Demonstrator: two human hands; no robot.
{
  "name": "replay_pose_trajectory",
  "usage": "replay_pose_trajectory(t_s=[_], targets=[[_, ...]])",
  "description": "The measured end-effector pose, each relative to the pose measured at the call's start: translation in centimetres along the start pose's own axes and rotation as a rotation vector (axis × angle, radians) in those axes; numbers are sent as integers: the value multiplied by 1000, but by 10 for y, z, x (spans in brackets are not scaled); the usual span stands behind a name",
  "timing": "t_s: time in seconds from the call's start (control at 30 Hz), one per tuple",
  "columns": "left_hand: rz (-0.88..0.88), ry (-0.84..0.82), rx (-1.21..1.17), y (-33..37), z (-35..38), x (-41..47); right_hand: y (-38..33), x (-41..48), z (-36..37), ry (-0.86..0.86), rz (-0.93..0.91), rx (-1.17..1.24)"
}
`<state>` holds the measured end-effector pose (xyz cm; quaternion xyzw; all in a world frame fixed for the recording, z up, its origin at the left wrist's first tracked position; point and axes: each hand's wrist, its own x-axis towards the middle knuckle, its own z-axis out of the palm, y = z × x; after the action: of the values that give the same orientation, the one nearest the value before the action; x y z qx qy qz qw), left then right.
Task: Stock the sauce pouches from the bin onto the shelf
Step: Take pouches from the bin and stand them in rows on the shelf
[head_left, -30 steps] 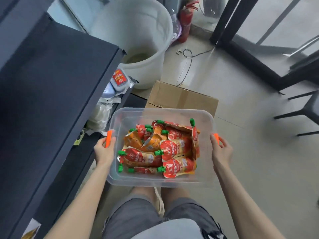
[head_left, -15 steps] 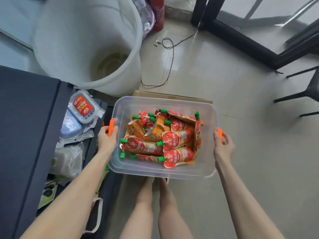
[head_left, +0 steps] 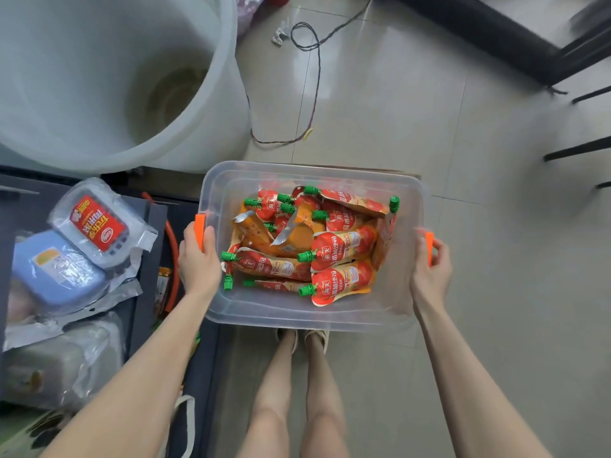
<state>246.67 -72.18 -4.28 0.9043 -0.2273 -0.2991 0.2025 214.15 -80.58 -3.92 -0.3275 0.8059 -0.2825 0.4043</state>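
A clear plastic bin (head_left: 297, 314) with orange side clips is held in front of me above the floor. Several red and orange sauce pouches (head_left: 340, 247) with green caps lie jumbled inside it. My left hand (head_left: 198, 259) grips the bin's left edge at the orange clip. My right hand (head_left: 429, 269) grips the right edge at the other clip. The dark shelf (head_left: 148, 259) is at the left, below and beside the bin.
Wrapped food packs (head_left: 96, 223) and a blue pack (head_left: 56, 269) lie on the shelf. A big white bucket (head_left: 115, 77) stands at the upper left. A cable (head_left: 314, 81) trails on the tiled floor. Black furniture legs (head_left: 575, 150) are at the right. My legs are under the bin.
The view has tilted downward and the dark shelf top has slid out of view at the left. Both hands keep their hold on the bin, which now hides the cardboard box.
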Motion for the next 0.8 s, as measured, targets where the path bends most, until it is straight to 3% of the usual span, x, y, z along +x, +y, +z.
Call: replay_pose_trajectory(t_s=[0.27,0.43,0.63,0.8], targets=[[-12,-67,44,17,-3,-33,-8,-31,-4,-78,-46,-174],[256,-22,99,36,12,-81,-14,-60,-2,30,-158,-165],[305,-343,7,60,53,-51,-22,-43,17,-109,-229,-129],[308,-505,93,58,64,-23,-6,-24,45,-271,21,-90]])
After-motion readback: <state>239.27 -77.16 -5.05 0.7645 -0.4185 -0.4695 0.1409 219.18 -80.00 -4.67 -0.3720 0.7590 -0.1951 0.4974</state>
